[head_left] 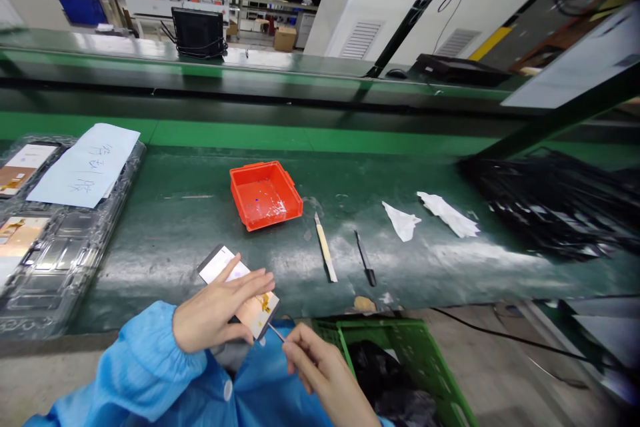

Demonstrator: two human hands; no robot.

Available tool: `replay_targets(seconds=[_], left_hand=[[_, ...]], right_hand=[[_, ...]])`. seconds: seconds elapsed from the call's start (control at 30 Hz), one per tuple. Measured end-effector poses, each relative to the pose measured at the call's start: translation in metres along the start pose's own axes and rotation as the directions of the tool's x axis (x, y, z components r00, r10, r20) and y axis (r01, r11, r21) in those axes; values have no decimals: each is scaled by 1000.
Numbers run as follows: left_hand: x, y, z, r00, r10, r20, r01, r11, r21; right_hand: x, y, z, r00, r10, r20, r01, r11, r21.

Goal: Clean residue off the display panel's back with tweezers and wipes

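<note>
Left hand (220,307): palm down, fingers extended over the phone panel (260,311), which sits slantwise on the near side of the red bin (273,219); gripping or merely pressing, cannot tell. Right hand (320,360): nearer the wearer than the bin, fingers curled, thumb and forefinger pinching a thin tool (276,332), tip at the panel's near end.
</note>
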State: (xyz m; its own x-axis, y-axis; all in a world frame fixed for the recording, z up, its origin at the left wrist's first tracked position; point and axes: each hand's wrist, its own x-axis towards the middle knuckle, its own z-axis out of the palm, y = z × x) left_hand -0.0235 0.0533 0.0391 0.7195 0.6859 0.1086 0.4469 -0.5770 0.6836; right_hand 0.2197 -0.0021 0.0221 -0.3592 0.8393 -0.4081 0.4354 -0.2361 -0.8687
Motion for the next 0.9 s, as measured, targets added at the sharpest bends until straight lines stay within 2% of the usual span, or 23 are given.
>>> replay_targets(seconds=[0.23, 0.37, 0.5, 0.63, 0.77, 0.9], left_hand=[[-1, -1, 0, 1000, 7, -8, -6, 1000, 6], [-1, 0, 1, 1000, 6, -21, -5, 999, 47], [4, 1, 7, 987, -15, -161, 37, 990, 137], [15, 8, 13, 943, -32, -333, 115, 965, 234], [31, 23, 9, 936, 38, -351, 51, 969, 241], [48, 37, -3, 938, 36, -345, 46, 973, 225]], right_hand=[[-2, 4, -2, 999, 23, -37, -23, 1000, 3], [-7, -7, -11, 996, -23, -87, 20, 999, -29], [-7, -21, -23, 981, -136, -138, 126, 989, -81], [0, -24, -32, 957, -204, -205, 175, 973, -152], [6, -28, -37, 941, -272, -200, 228, 949, -219], [8, -38, -42, 920, -338, -199, 287, 925, -248]])
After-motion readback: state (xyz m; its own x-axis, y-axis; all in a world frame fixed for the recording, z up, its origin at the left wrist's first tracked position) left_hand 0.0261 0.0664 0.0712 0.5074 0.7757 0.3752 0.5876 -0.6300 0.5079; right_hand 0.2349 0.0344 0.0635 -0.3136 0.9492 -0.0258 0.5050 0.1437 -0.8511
